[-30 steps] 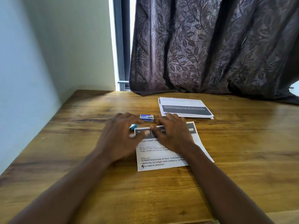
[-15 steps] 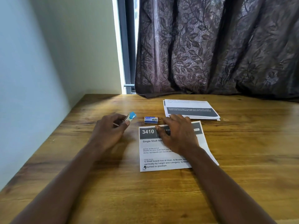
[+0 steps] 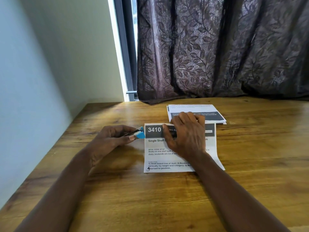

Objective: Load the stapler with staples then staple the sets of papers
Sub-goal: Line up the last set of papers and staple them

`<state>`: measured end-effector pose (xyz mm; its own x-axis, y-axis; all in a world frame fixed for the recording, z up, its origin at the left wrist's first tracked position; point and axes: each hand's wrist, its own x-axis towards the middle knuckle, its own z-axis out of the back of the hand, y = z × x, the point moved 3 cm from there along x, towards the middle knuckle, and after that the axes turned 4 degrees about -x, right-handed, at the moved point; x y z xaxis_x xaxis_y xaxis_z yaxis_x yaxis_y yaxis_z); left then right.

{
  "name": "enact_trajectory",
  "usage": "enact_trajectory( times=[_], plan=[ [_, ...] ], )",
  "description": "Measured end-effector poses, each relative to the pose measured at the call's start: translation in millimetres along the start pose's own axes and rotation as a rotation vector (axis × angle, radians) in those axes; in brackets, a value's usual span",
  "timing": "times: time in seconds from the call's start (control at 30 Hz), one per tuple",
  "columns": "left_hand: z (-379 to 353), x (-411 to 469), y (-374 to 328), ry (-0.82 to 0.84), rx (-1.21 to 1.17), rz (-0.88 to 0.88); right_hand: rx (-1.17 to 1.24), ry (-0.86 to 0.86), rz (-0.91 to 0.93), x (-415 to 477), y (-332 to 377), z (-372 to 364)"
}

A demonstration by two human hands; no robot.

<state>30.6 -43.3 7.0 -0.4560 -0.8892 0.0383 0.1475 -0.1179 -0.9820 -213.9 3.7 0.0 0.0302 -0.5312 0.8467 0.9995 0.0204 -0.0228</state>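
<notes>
Nearing paper (image 3: 180, 158) corner, stapler (image 3: 138, 133) since before

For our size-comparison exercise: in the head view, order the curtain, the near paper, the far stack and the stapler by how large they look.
1. curtain
2. near paper
3. far stack, farther off, so unsure
4. stapler

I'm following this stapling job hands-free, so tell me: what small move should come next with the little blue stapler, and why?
Probably slide the small blue stapler rightwards onto the top-left corner of the white printed paper set. The left hand holds its mouth just beside that corner, and the right hand lies flat on the sheets.
</notes>
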Motion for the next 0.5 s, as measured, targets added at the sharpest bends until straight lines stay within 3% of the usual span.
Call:
enact_trajectory(
  times=[0.5],
  plan=[
    [-1.4, 4.6, 1.2, -0.003, 0.063, -0.085, -0.008, -0.044, 0.053, -1.0, 5.0, -0.4]
  ],
)
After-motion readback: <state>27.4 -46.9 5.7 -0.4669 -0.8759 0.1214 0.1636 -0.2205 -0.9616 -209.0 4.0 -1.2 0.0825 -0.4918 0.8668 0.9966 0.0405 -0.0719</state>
